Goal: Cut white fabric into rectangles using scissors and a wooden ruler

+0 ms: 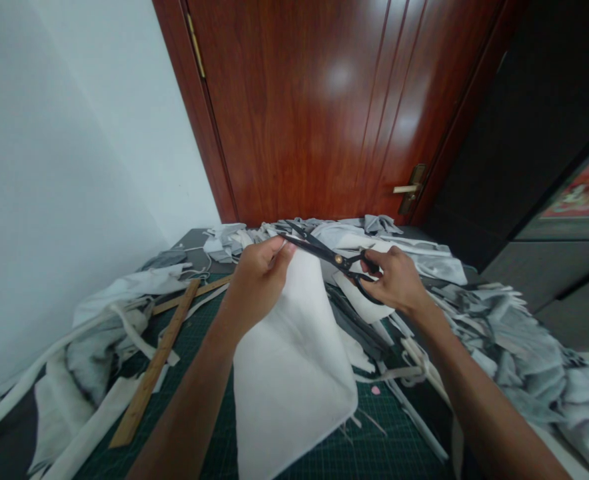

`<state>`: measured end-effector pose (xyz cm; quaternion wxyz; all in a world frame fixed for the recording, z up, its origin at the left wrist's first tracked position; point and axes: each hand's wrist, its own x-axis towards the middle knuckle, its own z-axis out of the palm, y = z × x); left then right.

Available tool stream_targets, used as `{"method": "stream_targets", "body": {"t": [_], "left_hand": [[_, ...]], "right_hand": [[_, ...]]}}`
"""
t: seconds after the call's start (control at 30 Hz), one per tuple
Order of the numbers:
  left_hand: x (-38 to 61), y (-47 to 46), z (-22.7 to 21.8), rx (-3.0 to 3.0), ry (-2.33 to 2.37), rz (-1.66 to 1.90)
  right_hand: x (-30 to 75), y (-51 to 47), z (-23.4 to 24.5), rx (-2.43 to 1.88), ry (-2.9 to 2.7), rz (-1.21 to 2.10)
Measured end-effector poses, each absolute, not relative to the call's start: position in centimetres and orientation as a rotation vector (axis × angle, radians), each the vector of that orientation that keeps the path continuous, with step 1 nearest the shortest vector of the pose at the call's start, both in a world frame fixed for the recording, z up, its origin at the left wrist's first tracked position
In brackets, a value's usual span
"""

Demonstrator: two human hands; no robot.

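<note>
Pinching a thick white felt-like cloth (289,373) at its upper edge, the left hand (259,283) holds a single folded or doubled panel up off the table; its grip is closed, thumb and fingers pressed together on the soft, matte fabric. The right hand (394,280) has a firm, closed grip on one pair of black tailor's shears (337,260), fingers wrapped through the looped handles. The long, dark metal blades stand slightly parted, with a small brass-coloured pivot, and their tips reach just past the left hand's knuckles. Whether they bite the cloth cannot be told from this view. The panel hangs between the hands and drapes onto a green gridded cutting mat (374,427), which carries two long, flat wooden rulers (149,373), one pale pink scrap (375,390) and narrow white strips (404,407). A ragged heap of grey-and-white fabric offcuts (524,347) rises to the right, and more crumpled offcuts (324,230) lie along the far side of the table (189,240). Beyond stands one glossy reddish-brown wooden door (299,100) with a brass lever handle (409,190)
</note>
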<state>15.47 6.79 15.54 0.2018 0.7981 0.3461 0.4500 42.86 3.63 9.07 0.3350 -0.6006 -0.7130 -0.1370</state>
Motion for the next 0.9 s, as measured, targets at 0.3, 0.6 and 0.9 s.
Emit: {"method": "stream_targets", "body": {"t": [0.3,0.6,0.9], "left_hand": [[14.6,5.1,16.9,1.949,1.132,1.424],[14.3,5.0,16.8,1.721,0.99,1.63],[13.7,2.1,18.0,1.659,0.945,1.683]], "right_hand": [[41.6,2.1,10.8,-1.418,-1.805,0.44],[38.7,0.7,8.2,-0.474,-1.793,1.627],[35.1,0.7,5.2,-0.314,-1.558,1.735]]}}
